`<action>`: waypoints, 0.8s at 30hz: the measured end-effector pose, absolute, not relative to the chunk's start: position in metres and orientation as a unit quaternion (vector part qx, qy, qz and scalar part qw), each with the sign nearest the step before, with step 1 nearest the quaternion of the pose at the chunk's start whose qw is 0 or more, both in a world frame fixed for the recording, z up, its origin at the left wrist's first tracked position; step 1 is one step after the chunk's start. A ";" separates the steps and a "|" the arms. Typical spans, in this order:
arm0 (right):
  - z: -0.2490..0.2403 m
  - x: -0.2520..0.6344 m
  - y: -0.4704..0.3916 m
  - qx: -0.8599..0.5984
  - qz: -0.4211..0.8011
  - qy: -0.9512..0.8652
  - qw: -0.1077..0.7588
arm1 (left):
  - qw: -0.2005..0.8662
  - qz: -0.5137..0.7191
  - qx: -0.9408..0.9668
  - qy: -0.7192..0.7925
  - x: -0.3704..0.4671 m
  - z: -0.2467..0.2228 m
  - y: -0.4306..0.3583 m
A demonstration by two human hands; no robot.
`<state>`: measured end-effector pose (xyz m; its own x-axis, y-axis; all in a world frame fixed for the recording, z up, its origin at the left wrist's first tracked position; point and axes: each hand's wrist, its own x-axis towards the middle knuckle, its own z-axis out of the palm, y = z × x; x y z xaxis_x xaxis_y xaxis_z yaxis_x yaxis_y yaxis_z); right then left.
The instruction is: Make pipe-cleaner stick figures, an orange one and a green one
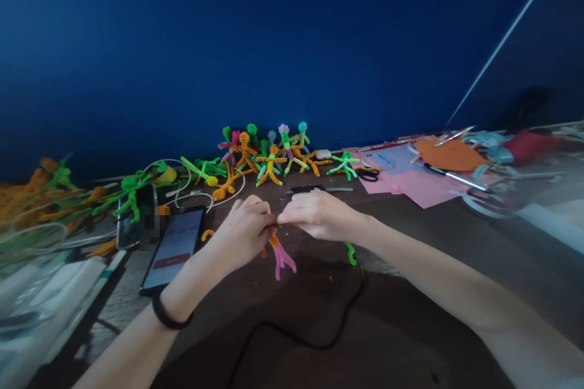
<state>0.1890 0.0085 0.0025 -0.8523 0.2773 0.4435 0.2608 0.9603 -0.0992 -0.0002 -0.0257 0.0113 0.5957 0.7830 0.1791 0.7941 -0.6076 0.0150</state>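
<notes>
Your forearms (429, 273) converge on the orange-and-pink fuzzy figure (274, 240), pinched by your nearer left hand (244, 231), its pink legs (279, 255) slanting near and slightly right, while your right hand (319, 216), fingers closed, hides what it grips.

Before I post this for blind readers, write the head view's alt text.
The left hand and right hand meet at a small orange and pink figure over a dark table; behind, fuzzy figures line a blue wall, between phones and coloured paper.
</notes>
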 end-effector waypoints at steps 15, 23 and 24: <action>0.003 0.186 0.006 -0.198 0.206 -0.897 0.337 | -0.119 -0.181 -0.877 -0.429 0.003 0.014 -0.028; 0.002 0.188 0.006 -0.249 -0.066 -0.923 0.285 | -0.038 -0.187 -0.843 -0.502 -0.003 0.014 -0.019; 0.000 0.187 0.006 -0.250 -0.048 -0.925 0.281 | -0.022 -0.189 -0.841 -0.507 -0.002 0.015 -0.019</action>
